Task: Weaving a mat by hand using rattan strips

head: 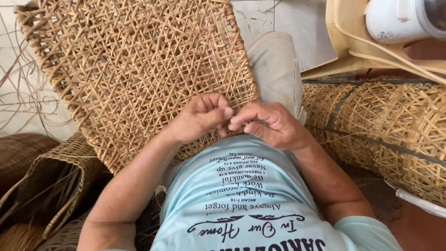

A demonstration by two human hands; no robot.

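A: What are the two hands doing here?

B: The left hand and the right hand meet at the near edge of a woven rattan panel, which lies on the person's lap. The fingers of the left hand are curled and pinched together. The fingers of the right hand pinch toward them, so the tips nearly touch. I think they grasp a thin strand between them, but the strand itself is too small to see, so I cannot tell for sure.

A: And where is the panel from the fingers?

B: It spreads away from the fingers, up and to the left. Its near edge is just under them.

A: How much of the weaving is done?

B: In my judgement, most of it. The open hexagon pattern fills the whole visible panel, and the far and left borders are already wrapped with a thick rim. What is left seems to be the edge near the fingers, where the border is hidden by the hands.

A: What else is around?

B: To the right of the fingers there is a rolled bundle of woven mesh with dark bands. Beyond it stands a pale plastic chair with a white appliance on it. To the left, lower, is a darker woven basket, and loose rattan strands lie on the tiled floor.
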